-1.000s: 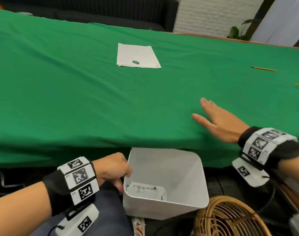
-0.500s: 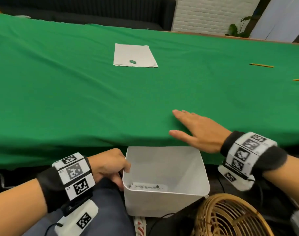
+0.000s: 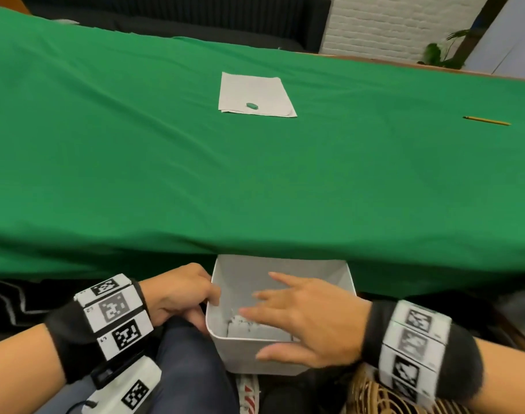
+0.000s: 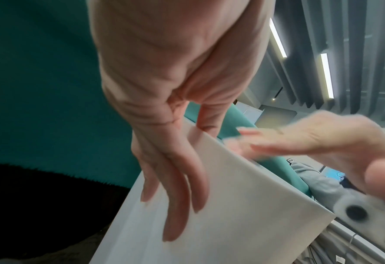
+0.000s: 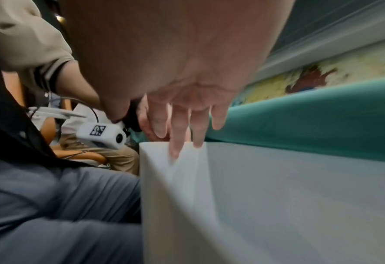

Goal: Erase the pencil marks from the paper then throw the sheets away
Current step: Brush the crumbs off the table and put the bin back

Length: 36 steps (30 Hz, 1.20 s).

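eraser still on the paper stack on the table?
Yes, the green eraser lies on the paper stack far out on the green table.

An eraser [image 3: 252, 106] lies on sheets [image 3: 255, 95] on the table [image 3: 135, 159]; bin [image 3: 349, 276] below its near edge.

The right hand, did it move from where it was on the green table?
Yes. The right hand has come off the green tablecloth, toward the person, and is now over the white bin below the table edge.
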### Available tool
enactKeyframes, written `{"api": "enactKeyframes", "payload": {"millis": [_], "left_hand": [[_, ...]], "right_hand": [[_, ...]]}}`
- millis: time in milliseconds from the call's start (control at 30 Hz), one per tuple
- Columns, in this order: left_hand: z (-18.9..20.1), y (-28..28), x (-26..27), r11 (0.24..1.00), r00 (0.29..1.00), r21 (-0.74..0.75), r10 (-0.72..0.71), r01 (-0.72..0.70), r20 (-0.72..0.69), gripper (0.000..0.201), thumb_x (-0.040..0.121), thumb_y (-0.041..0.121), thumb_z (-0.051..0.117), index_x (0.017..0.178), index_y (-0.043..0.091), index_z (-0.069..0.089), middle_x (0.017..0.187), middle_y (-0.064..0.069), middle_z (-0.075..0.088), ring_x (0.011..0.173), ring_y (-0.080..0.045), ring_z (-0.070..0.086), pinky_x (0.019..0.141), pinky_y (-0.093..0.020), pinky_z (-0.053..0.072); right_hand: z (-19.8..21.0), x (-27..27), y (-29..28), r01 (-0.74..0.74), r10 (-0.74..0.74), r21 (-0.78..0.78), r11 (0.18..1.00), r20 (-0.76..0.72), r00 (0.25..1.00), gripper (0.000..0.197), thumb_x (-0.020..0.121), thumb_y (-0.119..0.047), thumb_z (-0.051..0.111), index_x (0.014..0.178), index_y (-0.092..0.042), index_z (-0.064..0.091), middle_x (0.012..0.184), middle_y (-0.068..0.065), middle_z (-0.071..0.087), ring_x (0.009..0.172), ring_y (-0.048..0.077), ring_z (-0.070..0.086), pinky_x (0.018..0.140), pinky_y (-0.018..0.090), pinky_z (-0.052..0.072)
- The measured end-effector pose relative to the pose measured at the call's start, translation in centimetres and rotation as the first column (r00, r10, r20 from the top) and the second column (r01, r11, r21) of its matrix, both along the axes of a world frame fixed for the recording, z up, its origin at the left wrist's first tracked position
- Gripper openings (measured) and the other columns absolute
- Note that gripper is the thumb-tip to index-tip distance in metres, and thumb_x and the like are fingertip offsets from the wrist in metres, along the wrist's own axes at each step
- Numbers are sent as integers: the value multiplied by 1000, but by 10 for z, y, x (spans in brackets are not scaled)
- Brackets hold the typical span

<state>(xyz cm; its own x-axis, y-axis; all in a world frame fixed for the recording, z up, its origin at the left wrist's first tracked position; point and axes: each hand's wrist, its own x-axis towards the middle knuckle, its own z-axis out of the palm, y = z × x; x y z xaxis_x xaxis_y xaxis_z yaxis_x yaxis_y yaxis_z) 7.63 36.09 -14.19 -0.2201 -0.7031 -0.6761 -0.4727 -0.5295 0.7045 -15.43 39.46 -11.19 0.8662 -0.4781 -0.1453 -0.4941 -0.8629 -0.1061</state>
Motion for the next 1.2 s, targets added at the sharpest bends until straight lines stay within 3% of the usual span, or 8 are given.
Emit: {"api": "enactKeyframes", "payload": {"millis": [133,233,367,500,600,700,933,1200], "left_hand": [[0,2,-5,1000,1000,-15,-2,2,6,25,84,-8,48,100,-11,67,86,-16,75,79,-45,71,69,-43,62],[1,1,-18,999,999,-36,-30,31,13,24,83,-9,49,99,-13,67,82,-17,75,72,-41,72,61,-38,61],[4,-1,-48,991,993,-64,-119,120,17,22,82,-9,48,94,-13,66,73,-14,74,69,-39,72,63,-43,62],[9,1,-90,972,976,-97,-216,215,-4,25,81,-8,49,99,-17,63,83,-23,73,72,-43,71,71,-54,59],[10,9,-122,946,950,-101,-312,308,-25,27,81,-6,49,100,-17,63,88,-27,72,72,-44,71,71,-54,59],[10,20,-157,912,919,-137,-394,388,-17,19,83,-4,49,92,-13,63,79,-21,70,63,-39,69,63,-42,59],[14,38,-246,779,823,-292,-566,556,56,22,84,4,52,89,-10,68,71,-16,71,62,-36,71,67,-49,61],[6,51,-343,503,654,-438,-678,745,335,19,82,14,53,70,2,61,63,-11,59,56,-25,53,52,-31,45]], "right_hand": [[-10,-57,12,381,-380,-30,924,41,924,56,100,-60,26,123,-25,63,110,-8,70,101,12,65,100,37,49],[-9,-94,20,617,-617,16,787,43,786,59,95,-64,30,136,-28,53,134,-14,56,119,7,54,102,23,42],[-10,-124,39,715,-712,-73,695,67,699,65,93,-59,41,146,-21,39,149,-5,36,131,15,46,103,32,46],[-5,-145,58,864,-877,-153,480,-101,469,77,95,-56,44,154,-17,15,126,1,56,105,19,61,83,33,54],[0,-166,80,928,-936,-152,341,-152,318,77,97,-48,46,156,-17,8,90,2,66,79,22,65,69,39,54],[9,-194,114,974,-976,-115,194,-121,180,74,96,-32,51,157,-17,12,85,5,66,75,24,63,68,38,50],[18,-258,193,998,-999,-59,7,-42,5,75,89,-30,59,153,-23,21,75,-5,60,62,13,56,57,28,44],[-11,-306,255,979,-979,14,-201,19,-201,66,86,-23,67,143,-17,33,71,-6,58,59,10,55,50,22,37]]}}
